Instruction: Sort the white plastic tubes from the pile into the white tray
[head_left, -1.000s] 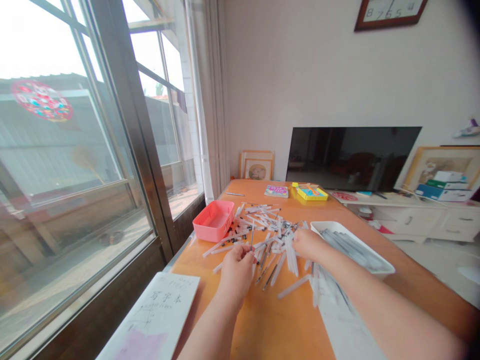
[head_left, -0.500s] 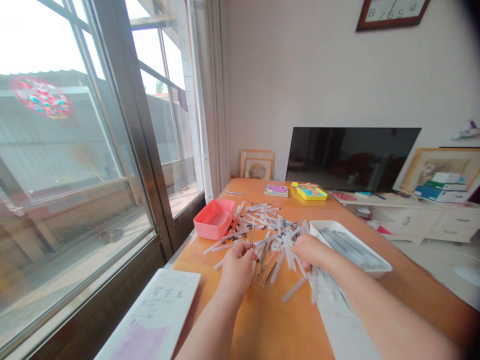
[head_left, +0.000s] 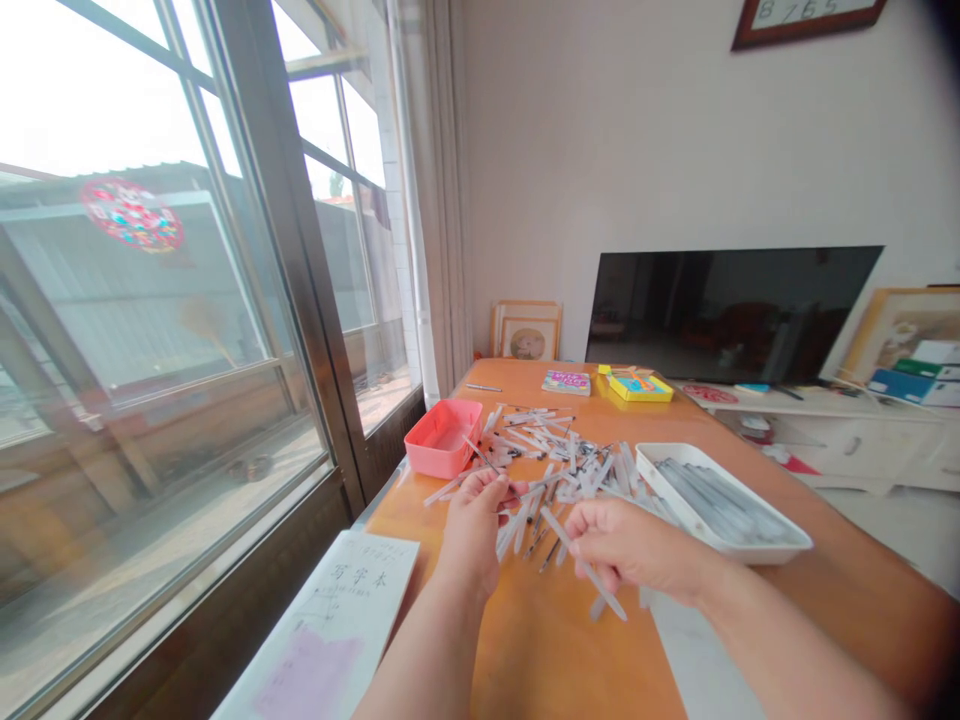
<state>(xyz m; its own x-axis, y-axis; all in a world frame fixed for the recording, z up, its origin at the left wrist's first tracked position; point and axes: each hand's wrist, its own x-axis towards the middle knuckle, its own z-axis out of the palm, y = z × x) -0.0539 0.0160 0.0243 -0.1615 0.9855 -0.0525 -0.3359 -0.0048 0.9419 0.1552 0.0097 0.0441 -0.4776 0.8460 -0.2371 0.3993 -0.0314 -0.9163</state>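
A heap of white pen barrels and thin dark refills (head_left: 551, 455) lies scattered on the orange table (head_left: 540, 650). My left hand (head_left: 474, 525) is closed in a pinch on a thin dark refill (head_left: 484, 459) that sticks up and to the left. My right hand (head_left: 630, 545) is closed on a white pen barrel (head_left: 559, 528), which slants from upper left to lower right just above the table. The two hands are close together at the near edge of the heap.
A pink tray (head_left: 442, 450) stands left of the heap and a white tray (head_left: 724, 500) with grey pens right of it. A notebook (head_left: 330, 630) lies near left. Small books (head_left: 634, 385) sit at the far end. A window runs along the left.
My right hand has lifted a white barrel out of the heap and drawn it towards me. My left hand keeps its refill, now tilted left. The camera has swung slightly left.
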